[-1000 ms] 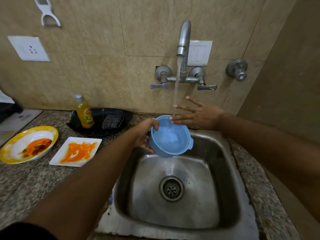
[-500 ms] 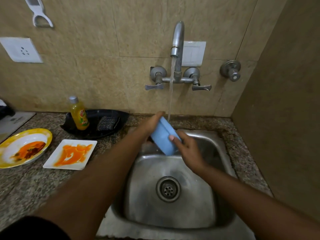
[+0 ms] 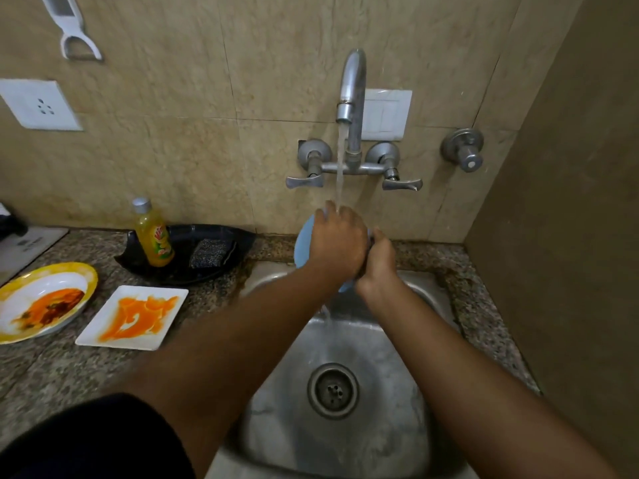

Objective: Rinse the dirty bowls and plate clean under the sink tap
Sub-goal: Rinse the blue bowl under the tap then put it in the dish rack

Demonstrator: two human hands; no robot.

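- Under the running curved steel tap (image 3: 352, 98), over the back edge of the steel sink (image 3: 408, 392), sat the round pale-blue plastic bowl (image 3: 304, 243), tipped up on its edge, and both hands were on it!
- The left hand (image 3: 340, 245) lay across the bowl's near side, fingers (image 3: 325, 210) curled over the top rim and gripping it; the stream struck right at those knuckles.
- The right hand (image 3: 378, 264) pressed in from the right, touching the left, and it seemed to clutch the bowl's far side, though its fingertips were hidden behind the bowl.
- Key relation: the bowl stood directly beyond the left hand, rim running up and down, so only a sliver showed at the left; water ran off its lower edge into the sink.
- Waiting well apart to the left on the speckled granite tabletop (image 3: 69, 368): a yellow-rimmed oval bowl (image 3: 45, 302) with orange-brown smears and, just beside it, a white square plate (image 3: 133, 318) streaked orange. Both were unrinsed, and the left hand was the nearer one, I'd say.
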